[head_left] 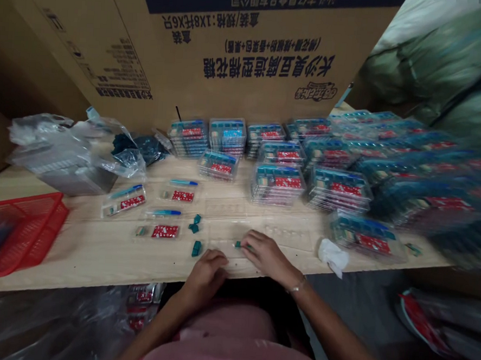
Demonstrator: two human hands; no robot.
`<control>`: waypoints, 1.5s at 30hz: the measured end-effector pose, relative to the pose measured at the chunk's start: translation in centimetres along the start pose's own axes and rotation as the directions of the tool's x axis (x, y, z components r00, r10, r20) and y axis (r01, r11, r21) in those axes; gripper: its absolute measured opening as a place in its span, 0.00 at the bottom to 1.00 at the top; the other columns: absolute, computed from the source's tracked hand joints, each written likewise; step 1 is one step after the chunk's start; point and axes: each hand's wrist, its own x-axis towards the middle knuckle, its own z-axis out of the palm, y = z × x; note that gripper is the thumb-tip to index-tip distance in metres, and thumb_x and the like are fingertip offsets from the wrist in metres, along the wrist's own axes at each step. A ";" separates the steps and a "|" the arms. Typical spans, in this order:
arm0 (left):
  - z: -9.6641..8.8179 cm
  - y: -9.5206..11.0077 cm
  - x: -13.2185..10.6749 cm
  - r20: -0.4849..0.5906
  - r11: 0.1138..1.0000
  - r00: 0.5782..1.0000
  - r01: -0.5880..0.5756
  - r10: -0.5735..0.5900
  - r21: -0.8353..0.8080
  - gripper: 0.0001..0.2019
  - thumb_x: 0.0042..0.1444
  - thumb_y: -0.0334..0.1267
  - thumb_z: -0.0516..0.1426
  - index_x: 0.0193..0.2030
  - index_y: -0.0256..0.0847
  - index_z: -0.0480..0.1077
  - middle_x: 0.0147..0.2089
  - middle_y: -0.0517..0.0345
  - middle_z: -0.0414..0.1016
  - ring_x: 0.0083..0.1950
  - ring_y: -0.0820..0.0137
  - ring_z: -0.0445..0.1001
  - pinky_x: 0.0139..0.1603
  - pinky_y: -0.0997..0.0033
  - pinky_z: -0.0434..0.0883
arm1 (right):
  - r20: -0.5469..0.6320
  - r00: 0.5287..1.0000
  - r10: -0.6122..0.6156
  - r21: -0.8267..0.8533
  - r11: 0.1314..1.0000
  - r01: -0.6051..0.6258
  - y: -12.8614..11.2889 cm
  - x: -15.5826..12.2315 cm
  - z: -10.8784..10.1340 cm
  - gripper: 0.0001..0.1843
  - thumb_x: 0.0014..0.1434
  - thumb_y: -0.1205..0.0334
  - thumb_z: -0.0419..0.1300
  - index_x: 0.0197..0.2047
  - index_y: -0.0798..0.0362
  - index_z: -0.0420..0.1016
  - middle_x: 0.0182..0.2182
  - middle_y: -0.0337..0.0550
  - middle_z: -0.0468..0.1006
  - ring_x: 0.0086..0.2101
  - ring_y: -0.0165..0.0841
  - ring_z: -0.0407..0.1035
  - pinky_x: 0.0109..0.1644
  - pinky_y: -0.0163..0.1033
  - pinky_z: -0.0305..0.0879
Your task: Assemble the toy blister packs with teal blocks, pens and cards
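A small teal block (238, 244) is pinched by the right hand (266, 256) over a clear blister tray (286, 238), while the left hand (206, 275) is held curled, its grip unclear, near a second block (196, 248).

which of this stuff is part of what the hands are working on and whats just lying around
In use: left hand; right hand; small teal block at its fingertips; loose teal blocks; clear blister tray.

Lying about: red plastic basket; white tissue; printed cardboard carton; stacked blister packs.
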 end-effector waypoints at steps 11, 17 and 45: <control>-0.6 -1.4 -1.7 -0.317 0.959 0.944 0.002 0.091 0.283 0.05 0.55 0.30 0.54 0.35 0.42 0.69 0.38 0.53 0.73 0.42 0.66 0.70 0.44 0.64 0.70 | 0.093 0.995 -0.029 -0.194 0.980 0.047 2.4 0.8 0.6 0.07 0.59 0.73 0.54 0.33 0.52 0.68 0.31 0.41 0.73 0.34 0.33 0.68 0.39 0.37 0.65; -2.3 -3.8 -2.3 -0.491 0.927 0.851 0.317 -0.184 0.202 0.04 0.49 0.31 0.55 0.33 0.42 0.67 0.31 0.56 0.71 0.35 0.65 0.70 0.39 0.64 0.69 | 0.031 0.997 -0.074 -0.213 0.974 0.079 1.2 0.3 0.4 0.06 0.60 0.69 0.54 0.41 0.53 0.68 0.39 0.47 0.72 0.42 0.39 0.66 0.47 0.46 0.64; -1.8 -2.5 -1.6 -0.400 0.918 0.915 0.118 0.047 0.378 0.03 0.55 0.31 0.55 0.36 0.41 0.68 0.35 0.54 0.72 0.39 0.65 0.70 0.41 0.64 0.69 | 0.087 0.993 -0.078 -0.227 0.969 0.096 1.4 2.0 2.3 0.07 0.58 0.73 0.56 0.35 0.52 0.70 0.32 0.41 0.75 0.36 0.35 0.67 0.43 0.40 0.62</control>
